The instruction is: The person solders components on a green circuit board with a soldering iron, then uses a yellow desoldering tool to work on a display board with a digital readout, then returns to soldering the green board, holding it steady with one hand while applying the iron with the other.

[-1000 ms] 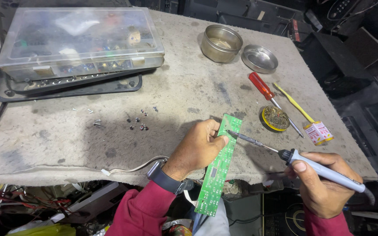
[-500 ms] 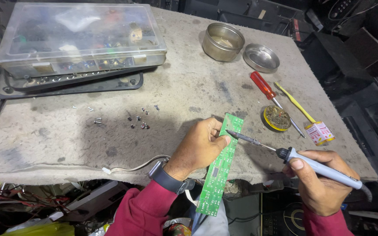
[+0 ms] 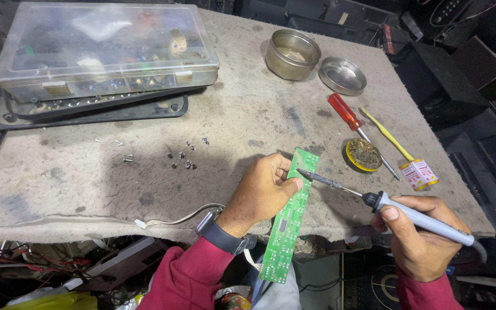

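Note:
My left hand (image 3: 261, 191) grips a long narrow green circuit board (image 3: 286, 227) near its upper end and holds it tilted over the table's front edge. My right hand (image 3: 419, 235) holds a grey-handled soldering iron (image 3: 409, 212). Its metal tip rests against the top part of the board, right by my left thumb. A small round tin of flux or tip cleaner (image 3: 363, 154) lies on the table just beyond the iron.
A red-handled screwdriver (image 3: 346, 113), a yellow tool (image 3: 387, 135), an open metal tin (image 3: 291, 54) and its lid (image 3: 342, 75) lie at the right. Several small screws (image 3: 182, 155) are scattered mid-table. A clear plastic parts box (image 3: 105, 49) sits on a black tray at the back left.
Both hands stay almost in place. The iron's tip remains at the top of the board.

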